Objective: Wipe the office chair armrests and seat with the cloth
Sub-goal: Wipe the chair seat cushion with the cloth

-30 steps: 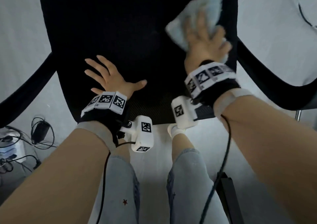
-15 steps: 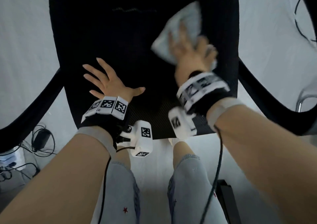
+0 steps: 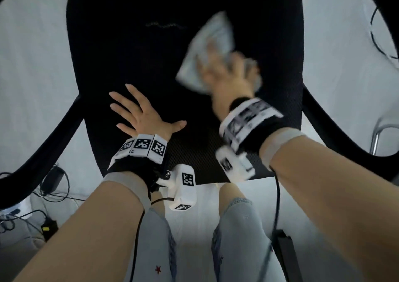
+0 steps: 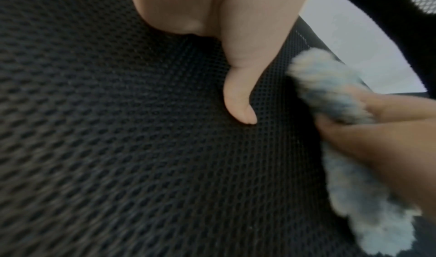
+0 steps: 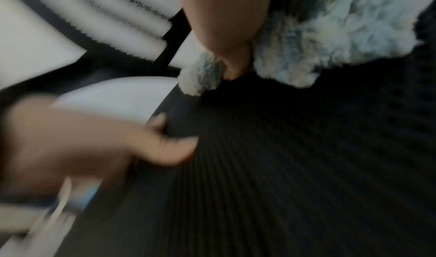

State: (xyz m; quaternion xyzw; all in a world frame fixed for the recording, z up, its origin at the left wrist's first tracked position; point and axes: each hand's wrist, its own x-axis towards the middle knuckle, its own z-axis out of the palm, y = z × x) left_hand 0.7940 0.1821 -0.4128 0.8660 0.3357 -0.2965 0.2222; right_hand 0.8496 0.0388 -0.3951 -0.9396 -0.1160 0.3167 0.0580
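Observation:
The black mesh chair seat (image 3: 140, 44) fills the middle of the head view. My left hand (image 3: 142, 115) lies flat on its near left part, fingers spread; its thumb (image 4: 240, 93) rests on the mesh (image 4: 118, 130). My right hand (image 3: 228, 76) presses the fluffy light-blue cloth (image 3: 213, 37) onto the seat's right half with spread fingers, blurred by motion. The cloth (image 5: 330, 33) bunches on both sides of the right thumb. In the left wrist view the cloth (image 4: 330, 85) lies just right of my left thumb. Curved black armrests stand at the left (image 3: 43, 152) and the right (image 3: 336, 130).
Cables and a power adapter (image 3: 51, 180) lie on the pale floor at the left. Another cable (image 3: 380, 33) loops at the upper right. A chrome tube (image 3: 380, 135) stands behind the right armrest. My legs in jeans (image 3: 237, 227) are below the seat's front edge.
My right hand has dragged the cloth from the seat's far right corner leftward and nearer. My left hand has stayed flat on the seat.

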